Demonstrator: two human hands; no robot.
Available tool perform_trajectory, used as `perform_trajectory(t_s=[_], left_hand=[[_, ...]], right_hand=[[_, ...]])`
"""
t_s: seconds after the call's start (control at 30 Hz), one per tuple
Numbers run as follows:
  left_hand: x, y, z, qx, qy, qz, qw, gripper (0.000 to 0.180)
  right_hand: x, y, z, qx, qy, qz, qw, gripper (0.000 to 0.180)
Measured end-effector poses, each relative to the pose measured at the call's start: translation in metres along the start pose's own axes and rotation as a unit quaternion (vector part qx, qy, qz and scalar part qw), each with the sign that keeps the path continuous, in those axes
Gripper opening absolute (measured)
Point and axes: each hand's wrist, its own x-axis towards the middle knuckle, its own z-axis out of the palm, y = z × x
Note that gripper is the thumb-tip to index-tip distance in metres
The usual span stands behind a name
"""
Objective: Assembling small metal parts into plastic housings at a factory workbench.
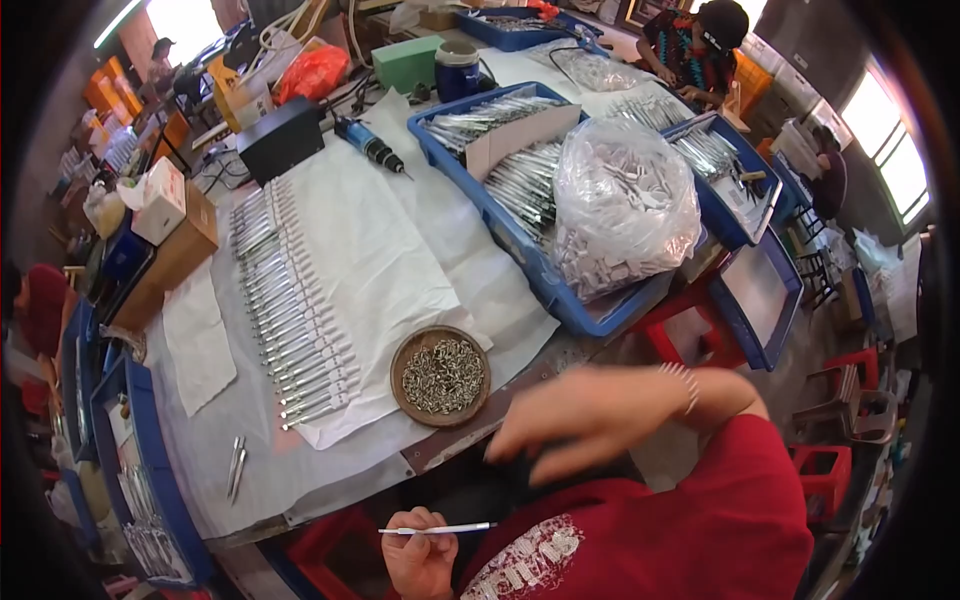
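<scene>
My left hand [418, 562] pinches a thin rod [450, 528], silver at one end and white at the other, close to my red shirt. Blurred by motion, my right hand [580, 418] hangs in front of the table edge, right of a round brown bowl [400, 400]. Whether it holds anything I cannot make out. Small metal pieces [443, 377], too tiny to name surely, fill the bowl. Beyond it to the left, a long row of similar silver rods with white ends [300, 330] lies side by side on white paper. Two more slim rods [236, 468] lie loose at the table's left front.
A blue crate [515, 255] holds many rods, with a clear bag of white parts [628, 205] on its near end. Further back are a blue power screwdriver [370, 145] and a black box [281, 140]. A co-worker [695, 55] sits across the table. Red stools [820, 480] stand at right.
</scene>
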Motion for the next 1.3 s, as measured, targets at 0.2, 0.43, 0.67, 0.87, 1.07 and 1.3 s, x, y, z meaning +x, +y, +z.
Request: perform_trajectory(t_s=[0.2, 0.43, 0.67, 0.87, 1.07, 1.3], left_hand=[[0.003, 0.002, -0.005, 0.017, 0.030, 0.055, 0.998, 0.016], [0.002, 0.000, 0.003, 0.076, 0.028, -0.010, 0.997, 0.015], [0.015, -0.017, 0.036, 0.096, 0.074, -0.060, 0.991, 0.013], [0.029, -0.038, 0.058, 0.157, 0.154, -0.093, 0.971, 0.021], [0.031, -0.046, 0.071, 0.184, 0.190, -0.095, 0.960, 0.022], [0.031, -0.042, 0.032, 0.113, 0.059, -0.091, 0.988, 0.022]], right_hand=[[0.015, 0.008, -0.140, -0.270, 0.269, 0.028, 0.924, 0.015], [0.056, 0.088, -0.212, -0.450, 0.170, 0.157, 0.863, 0.013], [0.076, 0.148, -0.223, -0.418, 0.122, 0.095, 0.895, 0.017], [0.081, 0.135, -0.211, -0.465, 0.074, 0.225, 0.853, 0.026], [0.091, 0.137, -0.210, -0.542, -0.015, 0.211, 0.813, 0.023], [0.114, 0.145, -0.207, -0.402, -0.083, 0.340, 0.846, 0.009]])
